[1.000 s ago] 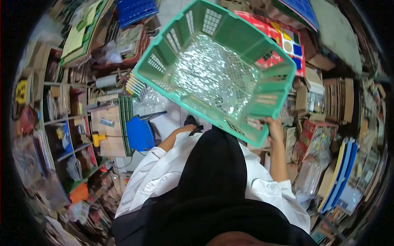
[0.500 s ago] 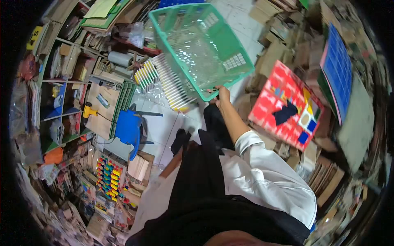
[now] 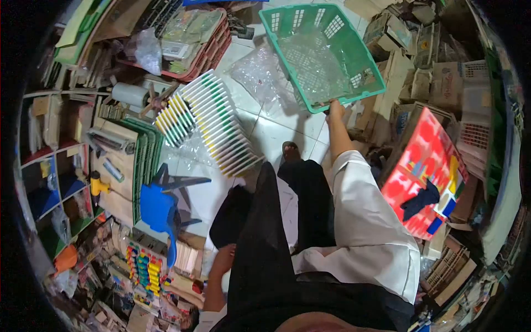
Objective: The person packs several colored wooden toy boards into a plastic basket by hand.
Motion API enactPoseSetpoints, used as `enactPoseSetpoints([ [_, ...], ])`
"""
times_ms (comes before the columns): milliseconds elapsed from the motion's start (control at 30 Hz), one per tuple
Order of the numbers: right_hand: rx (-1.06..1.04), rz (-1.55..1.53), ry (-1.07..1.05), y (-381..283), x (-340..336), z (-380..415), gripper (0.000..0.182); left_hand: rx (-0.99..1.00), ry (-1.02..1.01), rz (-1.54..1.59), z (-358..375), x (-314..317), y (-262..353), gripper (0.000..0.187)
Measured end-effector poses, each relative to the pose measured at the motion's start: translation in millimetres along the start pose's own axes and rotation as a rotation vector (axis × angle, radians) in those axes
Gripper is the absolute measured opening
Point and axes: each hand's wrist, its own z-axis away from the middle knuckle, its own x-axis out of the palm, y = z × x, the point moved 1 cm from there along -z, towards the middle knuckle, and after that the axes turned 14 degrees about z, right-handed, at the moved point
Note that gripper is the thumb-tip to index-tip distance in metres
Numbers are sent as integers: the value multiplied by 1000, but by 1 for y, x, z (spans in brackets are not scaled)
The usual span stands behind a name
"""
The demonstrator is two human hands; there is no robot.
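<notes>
My right hand [image 3: 335,112] grips the near rim of a green plastic basket [image 3: 351,52], its fingers wrapped round the edge. Clear plastic sheeting [image 3: 310,58] lies inside the basket. At my side hangs my left hand [image 3: 223,260], partly hidden behind my dark clothing, so its fingers cannot be made out. Left of the basket, stacks of white slats with green and yellow bands [image 3: 224,124] stand on the floor, with clear plastic [image 3: 265,77] beyond them.
A blue stool [image 3: 155,207] lies tipped on the white tiles [image 3: 193,191]. To the left are shelves [image 3: 61,149] and a yellow tool [image 3: 98,184] on a board. A red patterned board [image 3: 415,182] leans at right among cardboard piles. Red trays [image 3: 218,47] are stacked at the back.
My right hand has moved the basket to the right, away from the banded slats, uncovering them and the clear plastic behind. My left hand is lower in view. The whole view has shifted.
</notes>
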Motion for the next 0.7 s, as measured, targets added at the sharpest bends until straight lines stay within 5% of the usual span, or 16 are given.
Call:
enactPoseSetpoints([
  [33,15,-9,7,8,3,-21,22,78,255,-15,-6,-25,39,42],
  [67,30,-16,14,16,7,-41,19,261,328,-291,-24,-53,79,55],
  [133,-25,-29,-5,31,11,-70,20,499,516,-253,-49,-68,176,75],
  [233,-41,-28,15,68,17,-129,14,526,-17,151,-146,-62,179,75],
  [300,-75,32,-21,84,15,-156,11,774,-501,-209,-205,-27,189,57],
  [333,-87,23,-17,94,14,-168,11,519,-722,-158,-222,-17,199,69],
  [367,-101,-19,-45,104,15,-180,12,691,-779,-395,-245,-8,189,81],
  [433,-125,-46,-76,125,10,-205,15,690,-809,-653,-288,5,181,82],
  [467,-137,-54,-75,133,7,-212,15,640,-824,-714,-306,6,184,77],
  [567,-50,-32,-210,158,-10,-232,30,897,-548,-819,-355,-3,169,57],
  [700,-104,254,-138,154,-27,-206,43,708,-315,-1000,-369,-12,165,52],
])
